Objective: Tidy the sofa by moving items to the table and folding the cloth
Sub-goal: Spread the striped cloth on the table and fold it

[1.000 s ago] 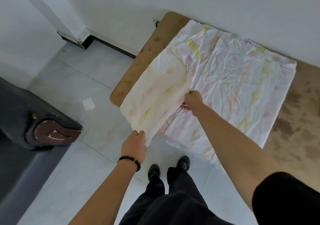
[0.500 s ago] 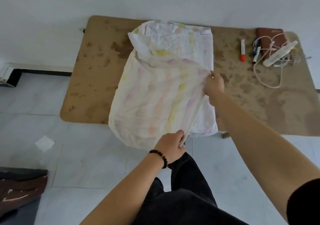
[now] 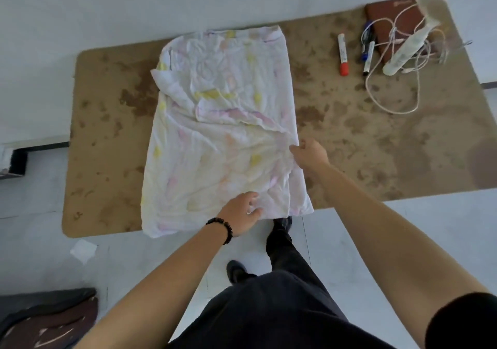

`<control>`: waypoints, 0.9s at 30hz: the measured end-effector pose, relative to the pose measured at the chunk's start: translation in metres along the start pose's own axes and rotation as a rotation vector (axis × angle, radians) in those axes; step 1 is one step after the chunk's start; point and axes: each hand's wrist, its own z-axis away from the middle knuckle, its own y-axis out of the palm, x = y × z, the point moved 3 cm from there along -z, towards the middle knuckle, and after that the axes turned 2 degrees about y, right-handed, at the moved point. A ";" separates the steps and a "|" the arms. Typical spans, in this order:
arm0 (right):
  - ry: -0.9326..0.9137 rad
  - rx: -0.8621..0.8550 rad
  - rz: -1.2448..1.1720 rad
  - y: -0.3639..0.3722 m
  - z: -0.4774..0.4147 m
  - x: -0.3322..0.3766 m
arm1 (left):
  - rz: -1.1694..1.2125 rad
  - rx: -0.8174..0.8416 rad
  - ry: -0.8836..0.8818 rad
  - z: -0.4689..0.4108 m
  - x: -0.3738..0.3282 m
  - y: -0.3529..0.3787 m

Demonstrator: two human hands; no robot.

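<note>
Head view: a crumpled white cloth [image 3: 215, 138] with pink and yellow blotches lies doubled over on the mottled brown table [image 3: 376, 138], both hands on it!
Left hand [image 3: 239, 214] rests on the near edge, fingers spread and relaxed; right hand [image 3: 309, 152] pinches the right edge. Well apart at far right: a red-capped marker [image 3: 343, 54], two dark-tipped pens [image 3: 368, 58], a brown notebook [image 3: 392, 20], a white power strip [image 3: 403, 52] in tangled cable. Dark sofa corner [image 3: 45, 319] sits lower left.
</note>
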 end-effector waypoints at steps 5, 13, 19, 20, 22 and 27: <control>-0.242 -0.012 0.194 0.000 -0.017 0.056 | -0.047 -0.176 -0.144 -0.024 0.020 -0.079; -0.583 0.006 0.445 0.066 -0.031 0.120 | -0.233 -0.593 -0.242 -0.072 0.053 -0.214; -0.629 -0.059 0.465 0.117 -0.050 0.152 | -0.387 -0.778 -0.186 -0.146 0.068 -0.310; -0.626 -0.050 0.475 0.124 -0.055 0.157 | -0.392 -0.760 -0.185 -0.159 0.073 -0.322; -0.610 0.002 0.538 0.134 -0.066 0.164 | -0.403 -0.643 -0.205 -0.181 0.085 -0.341; -0.508 -0.056 0.387 0.104 -0.097 0.188 | -0.369 -0.699 -0.133 -0.198 0.087 -0.389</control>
